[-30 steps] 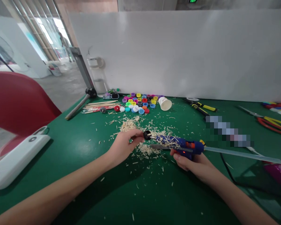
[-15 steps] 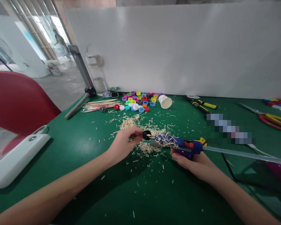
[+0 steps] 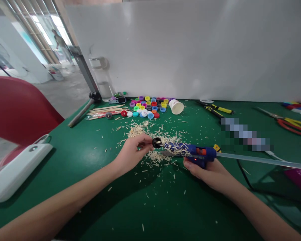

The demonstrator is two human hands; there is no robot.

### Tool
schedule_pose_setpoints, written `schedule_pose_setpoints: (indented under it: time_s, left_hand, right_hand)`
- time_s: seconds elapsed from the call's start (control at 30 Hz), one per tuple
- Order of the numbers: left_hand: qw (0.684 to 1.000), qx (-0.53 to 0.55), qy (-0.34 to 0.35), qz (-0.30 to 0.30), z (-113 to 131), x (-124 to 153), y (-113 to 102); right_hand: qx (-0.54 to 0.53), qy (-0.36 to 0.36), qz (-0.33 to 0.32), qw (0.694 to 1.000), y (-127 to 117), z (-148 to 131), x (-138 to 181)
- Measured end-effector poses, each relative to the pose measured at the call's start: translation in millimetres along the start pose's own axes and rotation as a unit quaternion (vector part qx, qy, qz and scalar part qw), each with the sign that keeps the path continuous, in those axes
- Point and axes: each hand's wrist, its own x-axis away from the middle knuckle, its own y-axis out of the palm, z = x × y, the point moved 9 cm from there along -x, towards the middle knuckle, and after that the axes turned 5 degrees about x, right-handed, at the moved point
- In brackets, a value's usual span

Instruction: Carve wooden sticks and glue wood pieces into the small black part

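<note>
My left hand (image 3: pixel 137 149) pinches a black bottle cap (image 3: pixel 156 143), its hollow side turned to the right. Something pale shows inside the cap. In my right hand (image 3: pixel 208 170) is a blue hot glue gun (image 3: pixel 203 154) with a small red light lit. Its nozzle points left, right at the cap's opening; whether they touch I cannot tell. Wood shavings cling to the front of the gun, and a long clear glue stick (image 3: pixel 261 160) juts from its back. Beneath both hands lies a loose pile of pale wood shavings (image 3: pixel 137 129) on the green table (image 3: pixel 95 194).
Behind the shavings are several coloured bottle caps (image 3: pixel 147 104), a tipped white paper cup (image 3: pixel 176 107) and wooden sticks (image 3: pixel 106 110). Pliers (image 3: pixel 212 110) and scissors (image 3: pixel 278 116) lie at right. A white power bank-like box (image 3: pixel 20 170) is at left. A white board (image 3: pixel 185 50) stands behind.
The view has shifted slightly. My hands hold the cap and glue gun in nearly the same place, with the cap's opening turned a little more toward me.
</note>
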Motion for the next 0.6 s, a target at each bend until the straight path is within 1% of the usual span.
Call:
schedule_pose_setpoints:
  time_s: [0.1,0.23,0.6]
  left_hand:
    - [1.000,0.026,-0.007,-0.010,-1.0,0.5,2.4]
    - [0.999,0.040,-0.018,-0.011,-1.6,0.9,2.6]
    - [0.999,0.026,-0.026,-0.018,-4.0,0.4,3.7]
  right_hand:
    - [-0.010,-0.004,-0.004,1.000,1.0,-2.1,0.4]
    - [-0.027,0.004,-0.008,1.000,2.6,1.8,0.3]
    - [-0.015,0.001,-0.011,1.000,2.6,7.6,-0.5]
